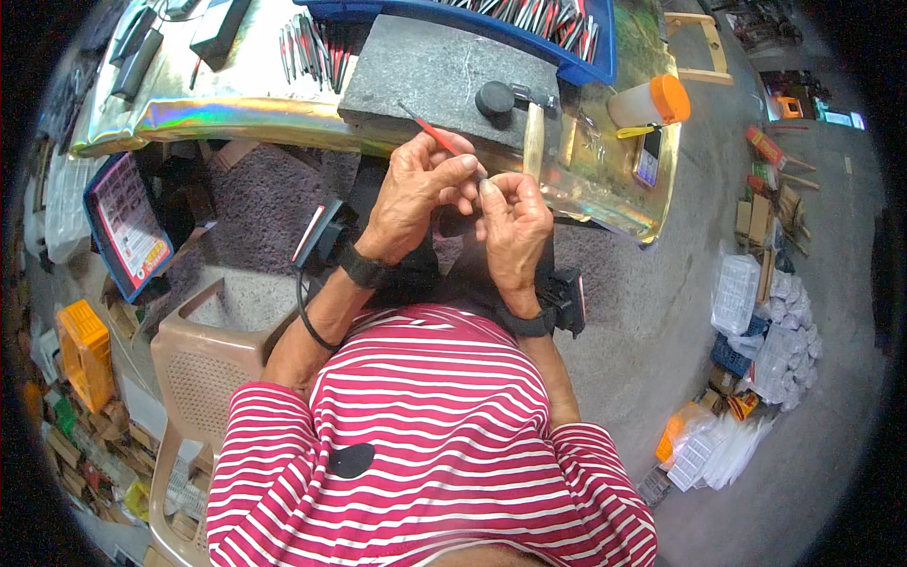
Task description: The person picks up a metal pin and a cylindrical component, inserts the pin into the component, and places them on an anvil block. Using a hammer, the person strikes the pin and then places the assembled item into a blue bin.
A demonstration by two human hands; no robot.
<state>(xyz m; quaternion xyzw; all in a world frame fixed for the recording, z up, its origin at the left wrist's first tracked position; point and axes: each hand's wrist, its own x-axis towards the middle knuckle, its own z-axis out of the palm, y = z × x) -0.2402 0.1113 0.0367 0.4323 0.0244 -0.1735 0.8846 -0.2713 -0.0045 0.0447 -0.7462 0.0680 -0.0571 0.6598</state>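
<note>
A slim red-handled tool (438, 135) with a thin grey tip lies slantwise in my left hand (408, 194), whose thumb and fingers are closed around it. Its tip points up and left over the near edge of a grey stone block (416, 71). My right hand (520, 227) is pinched at the tool's lower end, touching the left fingers; what is between its fingertips is too small to make out. Beyond the right hand, a hammer with a wooden handle (534, 142) rests against the block beside a round black piece (494, 98).
A blue tray (610, 42) of similar red and grey tools stands behind the block, with more tools (312, 57) piled to its left. An orange-lidded jar (647, 102) and a phone (647, 159) are at the right. A plastic chair (203, 364) stands at my left.
</note>
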